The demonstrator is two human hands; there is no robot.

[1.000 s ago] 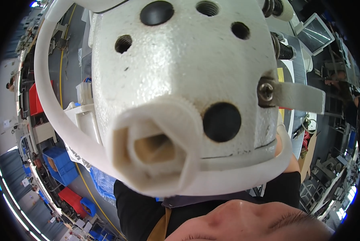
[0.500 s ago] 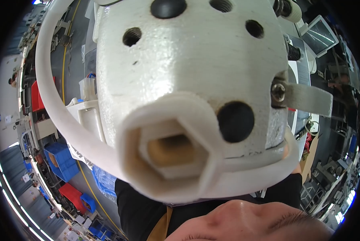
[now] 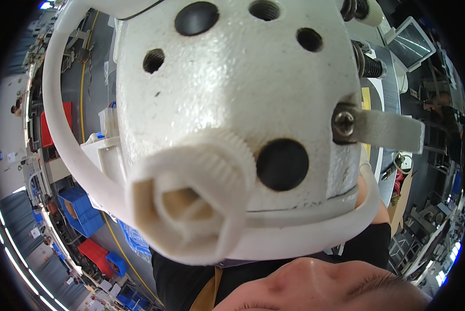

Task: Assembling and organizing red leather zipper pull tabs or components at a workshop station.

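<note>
A white-painted machine head (image 3: 217, 93), which looks like a sewing machine's, fills the middle of the head view at very close range. Black round plugs (image 3: 283, 165) and threaded holes show on its face. A white plastic piece with a hexagonal opening and a ribbed collar (image 3: 188, 199) juts toward me, slightly blurred. A pale flat metal lever (image 3: 393, 132) is screwed to the right side. Bare skin of my right forearm (image 3: 378, 213) shows beside a black sleeve, partly behind the machine. Both of my hands are out of sight.
A thick white tube (image 3: 61, 103) curves down the machine's left side. Spring-loaded posts (image 3: 372, 67) stick out at right, near a tilted screen (image 3: 411, 44). Blue crates (image 3: 79, 210) and a red bin (image 3: 95, 256) stand on the floor at left.
In the view, the machine head and its hexagonal plastic piece have shifted left. More of the forearm's skin shows at the right.
</note>
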